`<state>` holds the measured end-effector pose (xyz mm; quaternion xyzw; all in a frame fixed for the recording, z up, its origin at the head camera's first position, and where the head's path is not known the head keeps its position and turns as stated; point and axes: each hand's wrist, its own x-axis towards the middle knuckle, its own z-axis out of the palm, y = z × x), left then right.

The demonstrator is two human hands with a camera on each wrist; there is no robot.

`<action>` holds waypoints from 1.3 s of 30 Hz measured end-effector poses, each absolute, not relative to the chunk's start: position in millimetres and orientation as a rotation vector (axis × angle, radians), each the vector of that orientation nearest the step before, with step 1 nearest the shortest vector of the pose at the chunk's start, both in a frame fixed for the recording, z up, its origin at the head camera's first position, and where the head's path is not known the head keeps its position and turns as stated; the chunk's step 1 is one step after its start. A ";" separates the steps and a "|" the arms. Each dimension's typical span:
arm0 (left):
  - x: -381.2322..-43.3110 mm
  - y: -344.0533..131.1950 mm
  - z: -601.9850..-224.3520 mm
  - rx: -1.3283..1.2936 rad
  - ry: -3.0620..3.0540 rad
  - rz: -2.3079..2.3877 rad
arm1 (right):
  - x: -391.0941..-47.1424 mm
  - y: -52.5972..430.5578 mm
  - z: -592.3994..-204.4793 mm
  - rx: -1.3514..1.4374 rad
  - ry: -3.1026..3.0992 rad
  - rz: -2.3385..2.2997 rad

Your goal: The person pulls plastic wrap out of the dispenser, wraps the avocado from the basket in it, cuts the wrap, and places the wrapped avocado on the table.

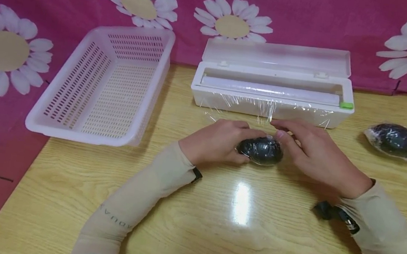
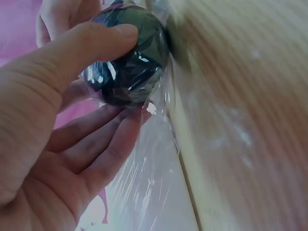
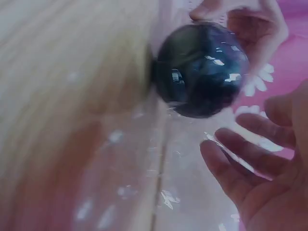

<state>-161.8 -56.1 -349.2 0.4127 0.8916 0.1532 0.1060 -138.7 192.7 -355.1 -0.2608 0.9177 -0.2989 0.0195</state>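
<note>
A dark green avocado (image 1: 263, 150) with shiny cling film (image 2: 153, 159) around it sits on the table. My left hand (image 1: 220, 142) holds it from the left; in the left wrist view the thumb lies across it and the fingers are on its other side. My right hand (image 1: 308, 152) is at its right end, fingers loosely extended; the right wrist view shows a gap between these fingers and the avocado. The film stretches back to a white dispenser box (image 1: 229, 104), which stands behind the hands with its lid up and a roll (image 1: 269, 90) inside.
A second dark avocado (image 1: 398, 141), wrapped in film, lies at the right. At the left stands a white slotted basket (image 1: 131, 137). A pink flowered cloth (image 1: 297, 11) hangs behind the wooden table (image 1: 190, 235).
</note>
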 end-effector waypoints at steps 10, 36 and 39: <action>-175.7 -58.4 -350.4 1.229 2.524 0.573 | -132.7 186.1 -358.5 -1.243 2.875 -0.769; -164.7 -64.8 -360.2 1.136 2.585 0.445 | -139.9 183.3 -367.2 -1.242 2.888 -0.650; -163.0 -66.7 -362.4 1.128 2.578 0.448 | -141.1 182.9 -367.5 -1.215 2.884 -0.650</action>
